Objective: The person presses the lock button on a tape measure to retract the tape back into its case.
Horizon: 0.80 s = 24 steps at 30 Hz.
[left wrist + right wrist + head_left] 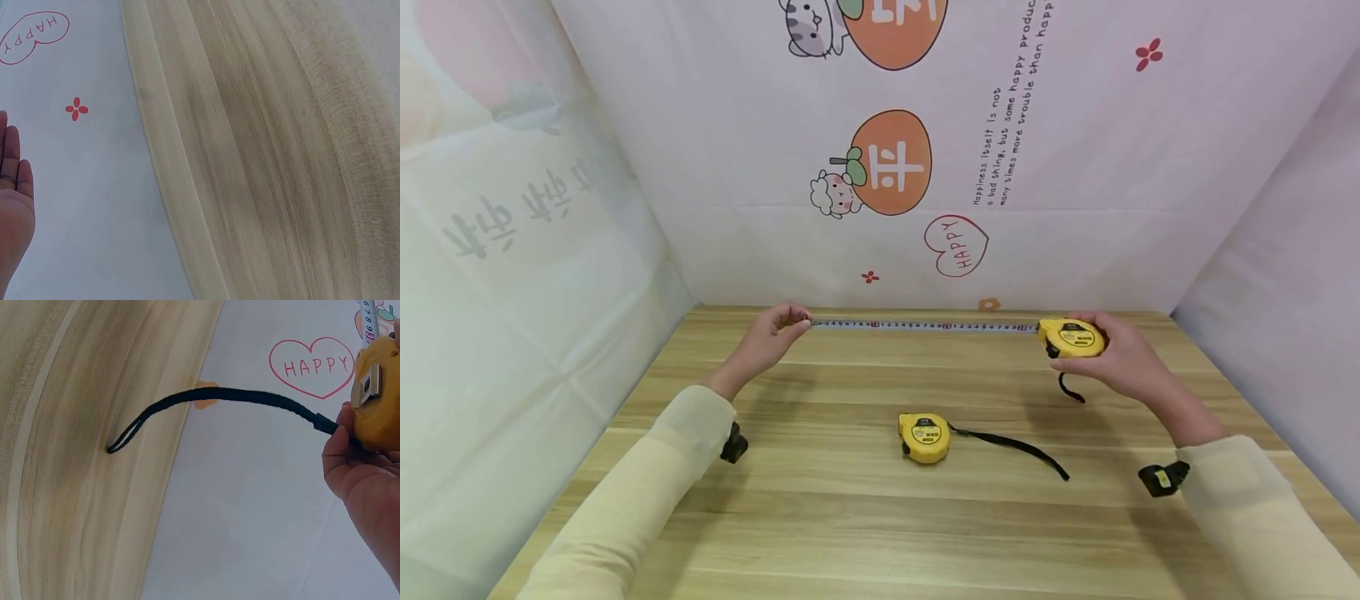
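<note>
Near the table's back edge, my right hand [1122, 354] grips a yellow tape measure [1072, 338], thumb in front and fingers behind. A metal belt clip [369, 387] shows on its side in the right wrist view, and its black strap [231, 394] hangs loose. The drawn-out blade [917, 327] runs straight leftward to my left hand [767, 337], which pinches its end between thumb and fingertips. Only part of the left hand [15, 200] shows in the left wrist view, without the blade. A second yellow tape measure [925, 439] lies on the table in front, between the two arms.
The second tape measure's black strap [1015, 443] stretches to the right over the wooden table [850, 533]. Behind the table rises a white printed cloth [737, 250], with more cloth at the left and right sides. Black wrist cameras [1163, 478] sit at both sleeves.
</note>
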Available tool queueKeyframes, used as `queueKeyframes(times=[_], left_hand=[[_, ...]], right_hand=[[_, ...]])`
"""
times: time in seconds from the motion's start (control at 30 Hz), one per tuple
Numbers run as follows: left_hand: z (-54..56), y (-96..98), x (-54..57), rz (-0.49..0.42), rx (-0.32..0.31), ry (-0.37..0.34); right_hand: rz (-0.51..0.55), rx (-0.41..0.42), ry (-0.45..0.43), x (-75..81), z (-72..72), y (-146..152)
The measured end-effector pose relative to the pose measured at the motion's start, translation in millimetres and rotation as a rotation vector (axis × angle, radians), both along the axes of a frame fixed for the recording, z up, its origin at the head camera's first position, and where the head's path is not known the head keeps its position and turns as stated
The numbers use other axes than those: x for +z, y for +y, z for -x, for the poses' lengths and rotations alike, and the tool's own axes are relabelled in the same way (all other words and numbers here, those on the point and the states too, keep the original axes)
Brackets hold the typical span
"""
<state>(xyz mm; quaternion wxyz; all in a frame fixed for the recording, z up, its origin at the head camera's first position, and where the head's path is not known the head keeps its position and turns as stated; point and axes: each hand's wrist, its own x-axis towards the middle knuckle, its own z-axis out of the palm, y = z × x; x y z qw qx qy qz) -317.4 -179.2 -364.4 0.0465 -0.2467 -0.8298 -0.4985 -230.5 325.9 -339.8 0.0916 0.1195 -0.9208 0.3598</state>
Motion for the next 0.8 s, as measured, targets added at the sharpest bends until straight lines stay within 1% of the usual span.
queueKeyframes(times=[0.17, 0.3, 0.5, 0.8], left_hand=[[-0.4, 1.5, 1.5, -0.009, 0.002, -0.01], [-0.1, 3.1, 1.9, -0.015, 0.004, -0.022], [-1.2, 6.1, 4.0, -0.016, 0.006, -0.025], [-4.4, 8.0, 7.4, -0.018, -0.003, -0.018]], right_hand=[[0.068, 0.002, -0.029, 1.2, -1.3, 0.0], [0.099, 0.028, -0.044, 2.8, -1.7, -0.9], [0.106, 0.071, -0.058, 1.7, -0.6, 0.0], [0.133, 0.113, -0.04, 2.4, -2.3, 0.0]])
